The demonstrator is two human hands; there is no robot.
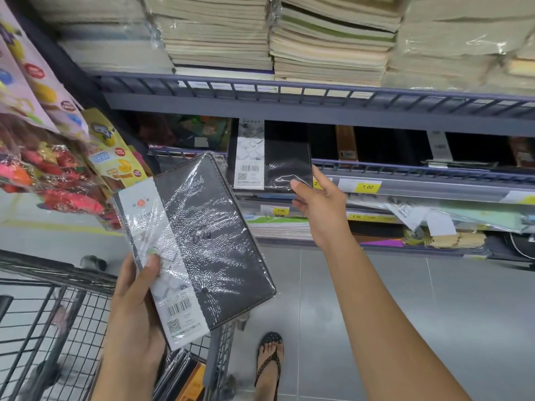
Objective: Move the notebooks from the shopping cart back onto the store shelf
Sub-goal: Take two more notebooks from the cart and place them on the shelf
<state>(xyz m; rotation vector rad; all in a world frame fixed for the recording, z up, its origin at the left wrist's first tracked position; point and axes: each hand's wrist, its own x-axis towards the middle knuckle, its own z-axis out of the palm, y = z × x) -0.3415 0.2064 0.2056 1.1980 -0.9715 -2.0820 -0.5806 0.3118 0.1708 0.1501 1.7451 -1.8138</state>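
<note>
My left hand (pixel 136 308) grips a shrink-wrapped black notebook (pixel 202 244) with a white barcode band, held tilted above the wire shopping cart (pixel 52 314). My right hand (pixel 318 206) pinches the lower right corner of a second, identical black notebook (pixel 275 157), which stands upright at the front rail of the middle shelf (pixel 405 169). More notebooks (pixel 185 374) lie in the cart under my left arm, partly hidden.
The upper shelf (pixel 289 96) carries tall stacks of wrapped paper pads. Dark notebooks line the middle shelf to the right, above yellow price tags (pixel 367 187). Toy packets (pixel 58 157) hang at the left. My sandalled foot (pixel 269 363) stands on the grey tile floor.
</note>
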